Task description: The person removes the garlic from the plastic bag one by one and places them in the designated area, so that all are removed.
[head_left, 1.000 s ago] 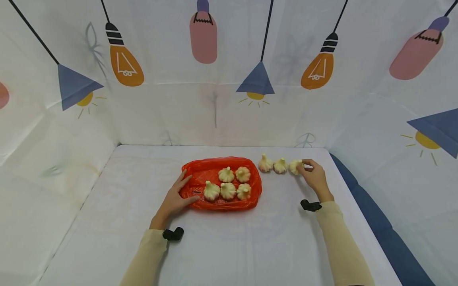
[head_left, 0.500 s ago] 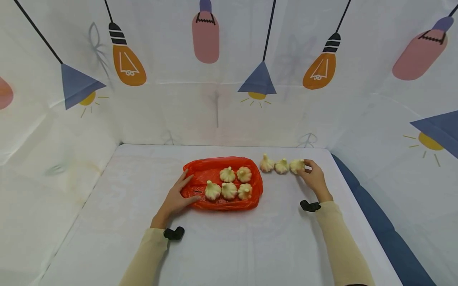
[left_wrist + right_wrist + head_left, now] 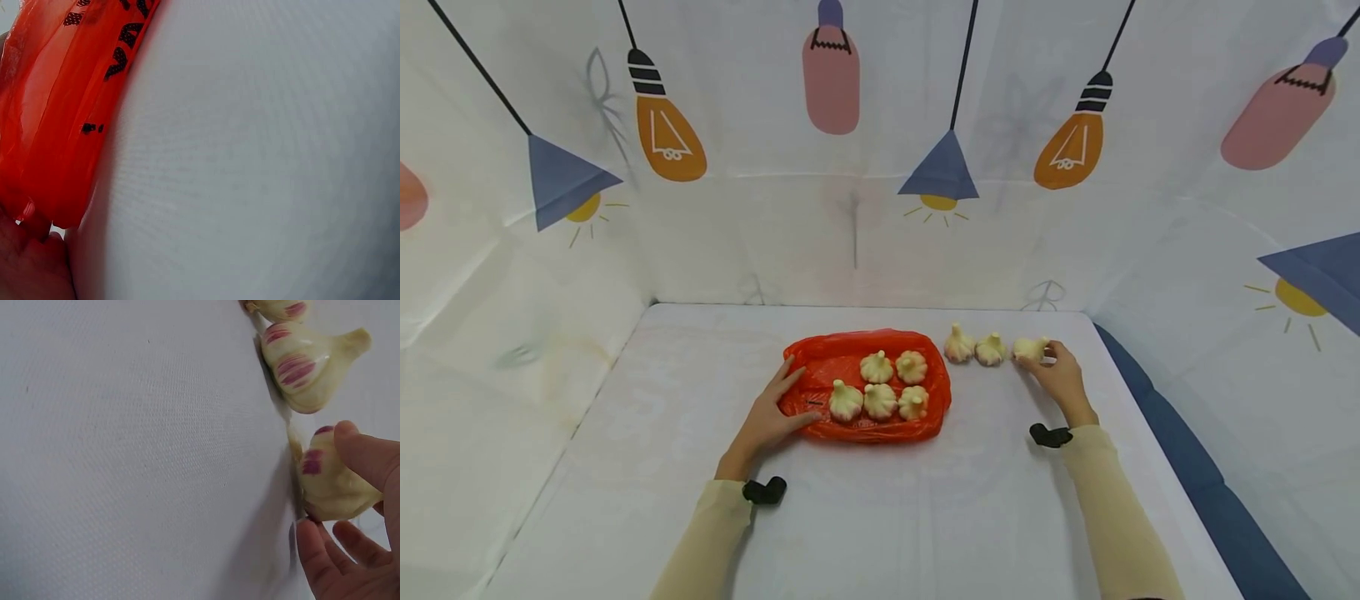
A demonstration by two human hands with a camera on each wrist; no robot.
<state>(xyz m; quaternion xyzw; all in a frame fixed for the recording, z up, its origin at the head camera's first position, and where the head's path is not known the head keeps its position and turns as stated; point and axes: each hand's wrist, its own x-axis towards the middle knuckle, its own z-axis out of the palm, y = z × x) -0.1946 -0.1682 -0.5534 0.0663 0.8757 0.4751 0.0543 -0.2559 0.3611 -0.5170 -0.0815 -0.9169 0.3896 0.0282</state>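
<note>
My left hand (image 3: pixel 769 419) rests on the left end of a red plastic-covered tray (image 3: pixel 820 350), thumb over the near rim and fingers spread along the side. In the left wrist view, part of that hand shows at the bottom left beside the red plastic (image 3: pixel 56 125). Several garlic bulbs (image 3: pixel 846 401) sit in the tray. At right, my right hand (image 3: pixel 1060 379) pinches a garlic bulb (image 3: pixel 331 478) between thumb and fingers, its stem tilted toward the palm. To its left stand a middle bulb (image 3: pixel 991 350) and another garlic bulb (image 3: pixel 958 343) in a row.
The white table (image 3: pixel 880 517) ends at a back wall (image 3: pixel 760 233) of white cloth printed with lamps. Along the right edge is a dark blue padded surface (image 3: pixel 1172 433). Black wrist cameras (image 3: pixel 765 490) sit on both wrists.
The garlic bulb in my right hand has shifted slightly right, away from the middle bulb, and its stem has tipped to the right. The left hand and tray stay in place.
</note>
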